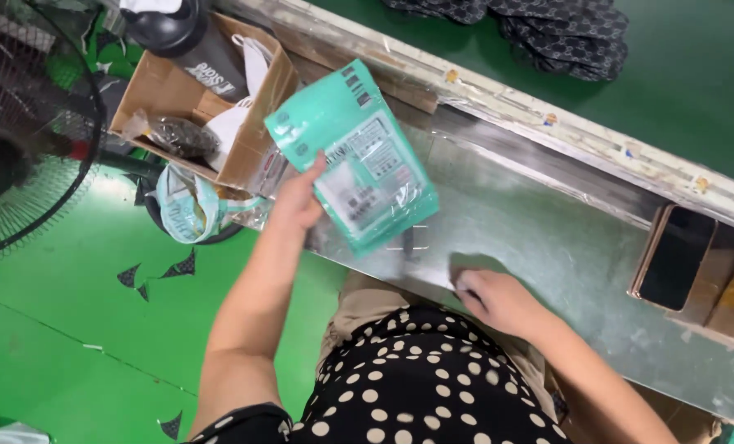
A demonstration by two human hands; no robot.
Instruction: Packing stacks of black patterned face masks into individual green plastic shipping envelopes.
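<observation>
Holding a teal packet [352, 156] by its lower left edge, left hand [297, 201] is closed around it above the metal table [548, 238]. Packet's long axis tilts upper-left to lower-right; flat, glossy, white label panel facing up. Right hand [498, 300] rests on the table, right of the packet, fingers curled, holding nothing visible.
</observation>
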